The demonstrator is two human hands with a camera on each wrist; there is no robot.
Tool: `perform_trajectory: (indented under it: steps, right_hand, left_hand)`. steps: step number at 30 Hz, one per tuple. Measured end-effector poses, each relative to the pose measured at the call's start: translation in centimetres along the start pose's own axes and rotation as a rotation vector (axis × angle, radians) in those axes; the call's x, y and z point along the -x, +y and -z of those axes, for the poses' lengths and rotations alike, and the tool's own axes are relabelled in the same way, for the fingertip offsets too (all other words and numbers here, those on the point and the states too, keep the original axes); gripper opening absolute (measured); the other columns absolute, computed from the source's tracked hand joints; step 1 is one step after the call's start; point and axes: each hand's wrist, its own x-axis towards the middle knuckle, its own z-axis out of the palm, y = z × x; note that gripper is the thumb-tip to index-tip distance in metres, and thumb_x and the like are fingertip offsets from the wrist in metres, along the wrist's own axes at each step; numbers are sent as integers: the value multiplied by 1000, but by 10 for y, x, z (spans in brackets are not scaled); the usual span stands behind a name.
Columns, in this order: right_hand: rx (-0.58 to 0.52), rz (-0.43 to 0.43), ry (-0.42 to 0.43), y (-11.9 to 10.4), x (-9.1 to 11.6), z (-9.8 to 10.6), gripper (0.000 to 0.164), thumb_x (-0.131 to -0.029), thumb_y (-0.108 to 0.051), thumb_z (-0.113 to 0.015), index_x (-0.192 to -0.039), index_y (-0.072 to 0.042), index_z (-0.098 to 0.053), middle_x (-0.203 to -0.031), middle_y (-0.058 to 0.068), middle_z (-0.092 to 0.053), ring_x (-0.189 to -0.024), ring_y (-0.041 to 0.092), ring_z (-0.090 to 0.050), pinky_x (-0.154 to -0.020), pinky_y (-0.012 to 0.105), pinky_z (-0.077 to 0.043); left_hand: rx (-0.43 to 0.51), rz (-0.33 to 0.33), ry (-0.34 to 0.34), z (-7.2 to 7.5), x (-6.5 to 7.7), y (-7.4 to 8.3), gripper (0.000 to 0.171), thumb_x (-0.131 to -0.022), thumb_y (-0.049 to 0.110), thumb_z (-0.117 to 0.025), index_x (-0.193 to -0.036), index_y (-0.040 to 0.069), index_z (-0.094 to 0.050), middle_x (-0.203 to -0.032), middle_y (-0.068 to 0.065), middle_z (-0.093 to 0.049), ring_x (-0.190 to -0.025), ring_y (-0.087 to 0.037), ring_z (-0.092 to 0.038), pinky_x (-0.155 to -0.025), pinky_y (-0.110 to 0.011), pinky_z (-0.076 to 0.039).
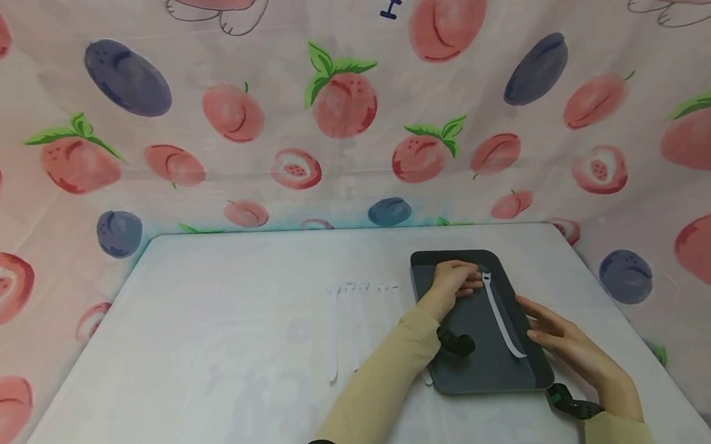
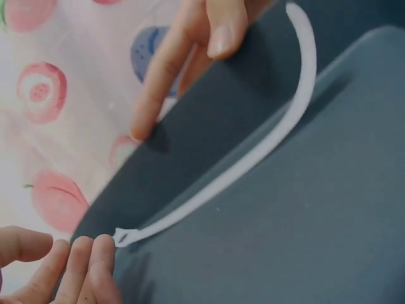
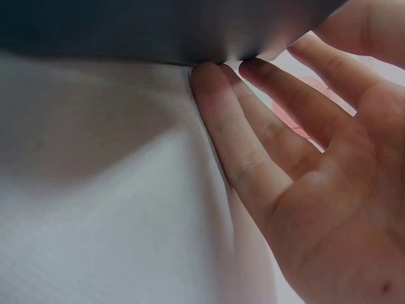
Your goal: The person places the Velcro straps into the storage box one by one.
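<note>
A dark grey tray (image 1: 478,369) lies on the right part of the table. In it is a white strap (image 1: 501,318), a narrow flat strip with a small slotted head, which curves up at its near end. My left hand (image 1: 453,280) is over the tray's far part, its fingertips right beside the slotted head; in the left wrist view the thumb and fingers do not close round it. At the tray's right side my right hand (image 1: 566,342) touches the outer wall. The right wrist view shows these fingers (image 3: 218,95) nearly straight, tips against the wall.
Several similar white straps (image 1: 333,335) lie roughly side by side on the white table (image 1: 230,360), left of the tray and partly behind my left sleeve. A fruit-patterned cloth (image 1: 291,119) hangs behind the table and along its sides.
</note>
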Motion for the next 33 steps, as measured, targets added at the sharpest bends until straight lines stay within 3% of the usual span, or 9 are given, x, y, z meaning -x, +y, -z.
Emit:
perform_trajectory:
  steps: [8,17,22,28,30,33]
  right_hand:
    - [10,5,12,1,-4,3,58,-95,-20,-46,-146,-24,-18,-153,16,-14,-112,-19,-37,-83,9,-39]
    - [16,41,-5,-2,-1,2,59,-95,-18,-45,-147,-19,-17,-152,18,-15,-112,-22,-34,-83,9,-40]
    - [14,31,-6,-2,-2,1,60,-95,-19,-46,-147,-21,-17,-150,25,-13,-111,-22,-36,-82,10,-40]
    - [21,4,-2,0,-2,-2,60,-94,-20,-47,-147,-23,-17,-152,19,-13,-111,-25,-31,-82,9,-39]
    - [41,-3,-1,-1,-1,-2,61,-94,-22,-47,-147,-23,-17,-153,17,-13,-109,-27,-29,-84,13,-40]
    - [48,-27,4,-2,0,-2,61,-94,-24,-47,-146,-27,-16,-153,16,-12,-107,-28,-28,-97,37,-42]
  left_hand:
    - [45,-49,-134,16,18,14,20,-86,16,-59,-103,9,-68,-96,-8,-71,-90,-23,-69,-80,-37,-53]
    - [52,-82,-201,31,42,18,15,-86,18,-59,-96,15,-69,-94,-4,-72,-86,-17,-70,-66,-23,-52]
    - [47,-111,-208,45,61,18,14,-87,21,-58,-95,17,-69,-95,-3,-72,-86,-15,-69,-65,-22,-52]
    - [57,-135,-215,69,83,14,16,-88,21,-57,-99,17,-67,-99,-3,-71,-87,-14,-69,-68,-22,-51]
    - [65,-154,-215,78,90,13,18,-88,21,-57,-102,16,-66,-102,-4,-70,-88,-15,-69,-69,-22,-51]
    - [62,-200,-197,90,99,13,21,-89,22,-56,-106,14,-65,-105,-7,-69,-91,-17,-68,-71,-23,-50]
